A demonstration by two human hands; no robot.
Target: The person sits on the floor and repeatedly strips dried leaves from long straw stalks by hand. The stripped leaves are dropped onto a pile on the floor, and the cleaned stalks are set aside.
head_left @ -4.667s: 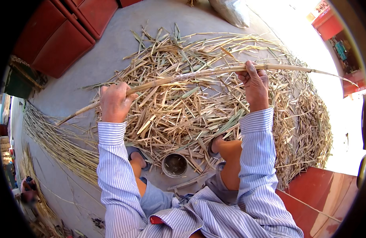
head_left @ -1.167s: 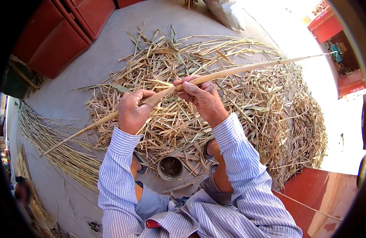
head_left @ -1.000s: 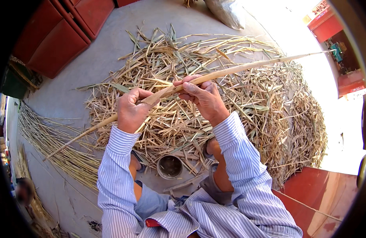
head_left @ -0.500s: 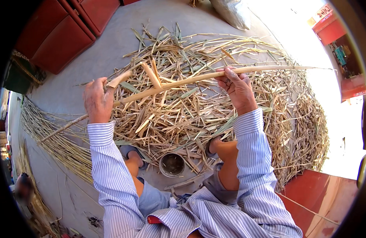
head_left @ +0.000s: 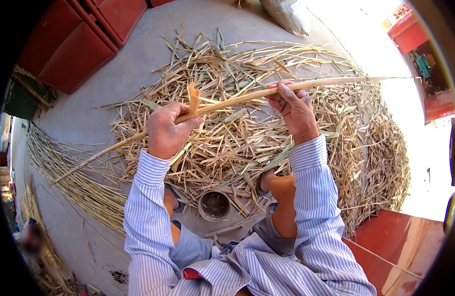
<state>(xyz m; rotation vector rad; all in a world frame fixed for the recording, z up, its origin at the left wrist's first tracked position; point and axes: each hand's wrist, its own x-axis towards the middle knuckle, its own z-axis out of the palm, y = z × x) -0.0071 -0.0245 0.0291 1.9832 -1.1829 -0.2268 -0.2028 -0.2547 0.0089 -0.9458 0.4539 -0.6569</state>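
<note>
A long, pale dry stalk (head_left: 237,101) slants across in front of me, its thin tip far to the right and its lower end to the left. My left hand (head_left: 169,129) is closed round it left of its middle, thumb along the near side. Just beside those fingers a short flap of peeled husk (head_left: 193,98) sticks up from the stalk. Farther right, my right hand (head_left: 295,109) pinches the same stalk between thumb and fingers. Beneath both hands spreads a heap of dry husk strips and leaves (head_left: 222,148).
Between my feet stands a small round metal container (head_left: 213,205). A bundle of thin stalks (head_left: 79,185) lies on the floor at the left. Red upholstered seats (head_left: 72,54) are at the upper left, a pale sack (head_left: 286,16) at the top, and a red surface (head_left: 380,237) at the lower right.
My left hand has moved right, from a loose curled husk piece to a grip on the stalk beside the upright flap. That loose piece no longer shows. My right hand stays almost in place.
</note>
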